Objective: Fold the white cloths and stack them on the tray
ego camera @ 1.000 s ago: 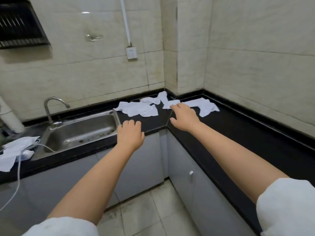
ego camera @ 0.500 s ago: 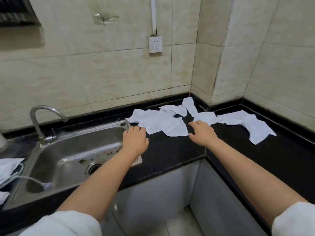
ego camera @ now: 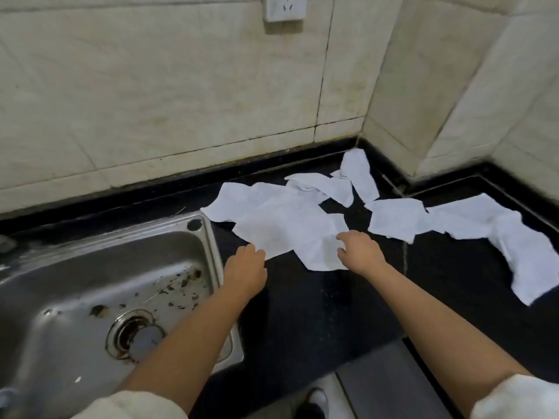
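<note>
1. Crumpled white cloths (ego camera: 284,228) lie spread across the black bench (ego camera: 302,303) at frame centre and right.
2. Left hand (ego camera: 245,267), fingers loosely bent, touches the nearest cloth's edge.
3. Right hand (ego camera: 360,252), fingers curled, rests on that cloth.
4. Steel sink (ego camera: 90,285) sits lower left.

White cloths (ego camera: 290,228), crumpled, plain, no print. Glossy black countertop (ego camera: 317,313) under them, black upstand along the wall. Cream-beige wall tiles (ego camera: 169,95) with faint marbled streaks, dark grout lines. White socket (ego camera: 284,7) at top. Silver-grey steel sink (ego camera: 99,267), brown specks and rust-coloured ring round the drain (ego camera: 136,337). Grey cabinet front (ego camera: 390,388) below. Off-white sleeves (ego camera: 520,400) on both arms. Black shoe (ego camera: 314,403) with white patch.
</note>
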The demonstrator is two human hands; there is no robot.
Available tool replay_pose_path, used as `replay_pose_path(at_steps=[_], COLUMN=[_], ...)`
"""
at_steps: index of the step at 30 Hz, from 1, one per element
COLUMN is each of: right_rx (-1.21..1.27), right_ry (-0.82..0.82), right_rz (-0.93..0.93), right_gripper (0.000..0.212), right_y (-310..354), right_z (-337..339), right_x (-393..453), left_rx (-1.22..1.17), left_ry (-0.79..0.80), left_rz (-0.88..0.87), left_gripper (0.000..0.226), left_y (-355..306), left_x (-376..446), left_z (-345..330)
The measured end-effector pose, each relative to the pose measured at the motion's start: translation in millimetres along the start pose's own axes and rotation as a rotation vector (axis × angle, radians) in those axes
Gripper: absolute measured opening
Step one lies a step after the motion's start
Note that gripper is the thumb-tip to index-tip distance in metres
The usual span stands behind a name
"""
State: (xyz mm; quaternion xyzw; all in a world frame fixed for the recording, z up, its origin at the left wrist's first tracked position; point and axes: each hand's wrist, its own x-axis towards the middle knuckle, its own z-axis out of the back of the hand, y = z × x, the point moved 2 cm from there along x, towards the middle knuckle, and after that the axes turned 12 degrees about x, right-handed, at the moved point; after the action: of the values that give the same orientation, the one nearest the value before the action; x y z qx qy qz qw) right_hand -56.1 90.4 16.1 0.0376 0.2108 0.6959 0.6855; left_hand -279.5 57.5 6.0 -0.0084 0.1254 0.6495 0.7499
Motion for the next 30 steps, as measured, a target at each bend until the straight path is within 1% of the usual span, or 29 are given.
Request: replay_pose_path(at_steps=[2,6,7,9,11,13,14,15,16,17,19,20,21,22,23,25,27,30], right_rx=[-0.026,-0.087,-0.141,-0.260,-0.299,-0.263,-0.266,-0.274,-0.281,-0.284,-0.256,-0.243,-0.238,-0.225,-0.209,-0.206,-0.239,-0.267], right_ry=[0.045,0.098,0.104,0.063,0.054,0.077,0.087,0.092,0.091,0.082,0.020,-0.033,-0.104,-0.184,-0.273,-0.413,-0.538,-0.717], right_rz=[0.049,0.149,0.207,0.367,0.432,0.460,0.475,0.498,0.506,0.507,0.509,0.506,0.504,0.514,0.539,0.555,0.531,0.406], right_gripper=[0.039,0.033,0.029,0.018,0.031,0.032,0.031,0.031,0.033,0.034,0.035,0.033,0.027,0.016,0.012,0.020,0.021,0.027], right_y=[-4.3,-13.0,-13.3,-13.5,-18.8,-27.8,-30.6,-30.8,-31.0,-30.3,-27.1,-23.7,-20.9,-18.9,-18.8,-22.6,-32.8,-59.5], right_z=[-9.0,-27.6,-32.3,-41.0,-48.0,-53.6,-54.9,-54.5,-55.0,-53.5,-45.4,-36.8,-26.3,-14.1,-1.5,25.7,54.7,98.4], right_x=[31.1,79.6,87.4,99.7,108.9,118.0,120.2,120.6,120.6,119.9,115.0,110.6,106.0,100.6,96.5,83.4,63.2,23.5], left_rx=[-0.027,-0.081,-0.090,-0.098,-0.118,-0.107,-0.068,-0.016,0.064,0.114,0.120,0.131,0.130,0.134,0.126,0.044,-0.011,-0.008], left_ry=[0.039,0.066,0.082,0.114,0.097,0.097,0.044,0.001,-0.011,-0.029,-0.065,-0.099,-0.156,-0.237,-0.351,-0.594,-0.786,-0.941], left_rz=[0.008,0.049,0.050,0.052,0.076,0.080,0.042,-0.040,-0.115,-0.143,-0.167,-0.181,-0.196,-0.200,-0.204,-0.251,-0.360,-0.512], left_gripper=[0.030,0.034,0.034,0.033,0.029,0.023,0.014,0.013,0.028,0.040,0.046,0.046,0.045,0.041,0.033,0.011,0.015,0.012], left_y=[-4.2,-8.0,-8.3,-9.2,-7.9,-7.1,-7.0,-7.8,-8.1,-6.4,-1.6,0.2,2.3,4.8,7.0,7.2,-3.8,-39.8], left_x=[18.4,49.7,55.3,62.9,68.7,72.2,73.5,74.1,74.5,74.5,76.4,76.7,77.5,79.5,82.5,88.2,95.8,103.3], left_z=[-12.5,-32.1,-37.5,-45.7,-52.8,-54.6,-54.1,-52.4,-54.0,-55.0,-56.5,-50.0,-38.9,-26.7,-11.3,20.8,51.4,95.3])
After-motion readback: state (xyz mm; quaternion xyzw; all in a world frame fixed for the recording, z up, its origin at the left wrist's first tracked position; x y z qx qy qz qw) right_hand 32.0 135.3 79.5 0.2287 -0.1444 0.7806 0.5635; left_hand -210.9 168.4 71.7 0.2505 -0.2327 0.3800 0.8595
